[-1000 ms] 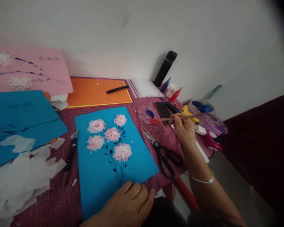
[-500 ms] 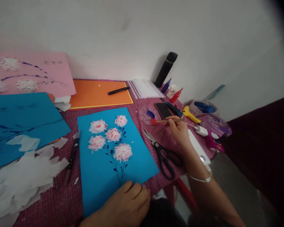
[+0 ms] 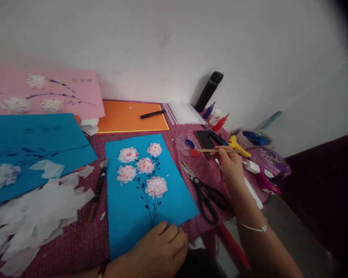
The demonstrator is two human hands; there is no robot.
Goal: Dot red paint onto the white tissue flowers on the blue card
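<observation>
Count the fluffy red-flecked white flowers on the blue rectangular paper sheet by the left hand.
5: top-left flower, top-right flower, centre flower, lower-left flower, bottom flower. The left hand covers part of the sheet, so more may be hidden.

Scissors (image 3: 196, 180) lay between the right hand (image 3: 229, 164) and the blue sheet (image 3: 127, 208), blocking a low path. A narrow gap showed between their tips and the palette (image 3: 180, 145).

The left hand (image 3: 159, 245) lies palm down, fingers (image 3: 171, 233) curled, while the right hand (image 3: 231, 165) extends forward, pinched.
</observation>
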